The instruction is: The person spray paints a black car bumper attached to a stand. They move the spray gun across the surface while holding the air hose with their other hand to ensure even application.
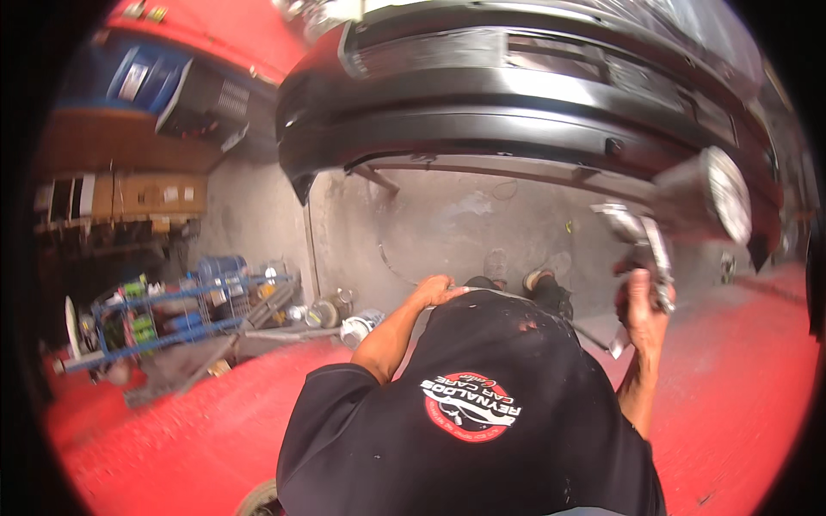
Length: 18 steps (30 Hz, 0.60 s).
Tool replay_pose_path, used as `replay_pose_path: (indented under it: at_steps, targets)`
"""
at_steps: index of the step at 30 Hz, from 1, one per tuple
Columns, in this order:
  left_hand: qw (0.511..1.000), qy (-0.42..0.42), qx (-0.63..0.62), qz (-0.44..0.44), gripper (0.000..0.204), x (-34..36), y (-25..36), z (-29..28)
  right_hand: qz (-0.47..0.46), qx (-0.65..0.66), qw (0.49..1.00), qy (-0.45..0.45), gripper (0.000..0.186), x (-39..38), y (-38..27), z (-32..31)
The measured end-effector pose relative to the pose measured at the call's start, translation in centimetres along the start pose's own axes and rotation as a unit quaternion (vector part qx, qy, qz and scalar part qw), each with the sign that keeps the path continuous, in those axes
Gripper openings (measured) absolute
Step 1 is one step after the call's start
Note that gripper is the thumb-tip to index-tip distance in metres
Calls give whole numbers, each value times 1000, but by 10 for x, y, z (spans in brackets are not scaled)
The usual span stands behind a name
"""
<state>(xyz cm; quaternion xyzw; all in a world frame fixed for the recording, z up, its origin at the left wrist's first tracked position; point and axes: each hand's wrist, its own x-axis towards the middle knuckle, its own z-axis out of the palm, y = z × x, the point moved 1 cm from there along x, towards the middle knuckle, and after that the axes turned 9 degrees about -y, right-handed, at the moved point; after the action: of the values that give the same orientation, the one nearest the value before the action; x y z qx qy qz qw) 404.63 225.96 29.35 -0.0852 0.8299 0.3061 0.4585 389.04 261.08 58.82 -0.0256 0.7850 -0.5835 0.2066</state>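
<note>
In my right hand (pixel 638 311) is a metal paint spray gun (pixel 641 245), gripped by its handle, with a large round cup (pixel 718 202) on it. The gun is raised close under the right part of a black car bumper (pixel 447 129), apart from it and slightly blurred. My left hand (pixel 437 291) is closed at my waist around what looks like a thin air hose (pixel 397 273). Part of the hose is hidden by my hand and shirt. The bumper lies across a stand (pixel 482 171), its curved face toward me.
On the left stand a blue wire cart (pixel 163 344) with bottles, several cans (pixel 325 311) and a cardboard box (pixel 155 196). Farther back are a blue drum (pixel 148 79) and a black case (pixel 206 105). Red flooring (pixel 731 361) borders the grey floor (pixel 430 215).
</note>
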Motion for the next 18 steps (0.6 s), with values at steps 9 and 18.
replay_pose_path:
  at_steps: [9,18]
  targets:
    - [999,19,-47,7,79,13,-5,2,2,-19,993,119,48,7,0,40]
    - [993,41,-95,-58,78,-24,-51,32,-172,-113,920,-333,37,65,-79,162]
